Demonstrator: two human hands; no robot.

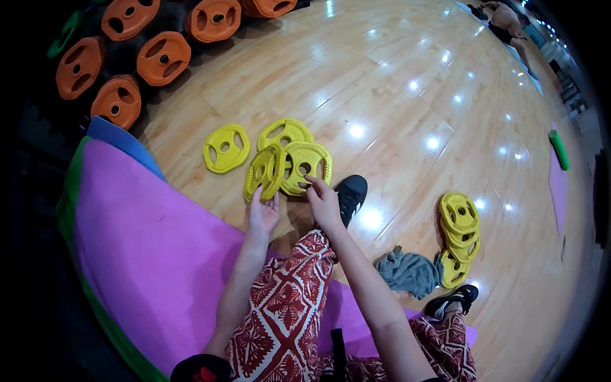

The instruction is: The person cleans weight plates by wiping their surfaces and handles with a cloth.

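Note:
Several yellow weight plates lie on the wooden floor ahead of me. My left hand [265,213] holds the lower edge of a tilted yellow plate [265,172], its fingers at the rim. Beside it, my right hand [323,202] is at the lower right of another yellow plate [309,167], fingers partly curled near its centre hole; whether they grip it is unclear. Behind these two is a third yellow plate [284,132], partly covered. A separate yellow plate [226,149] lies flat to the left.
Pink mats [146,242] spread at left and beneath me. At right are a grey cloth [407,272] and overlapping yellow plates [459,213]. Orange plates [164,58] hang on a rack at upper left. A person [507,22] is at far upper right, near a green roller [559,150].

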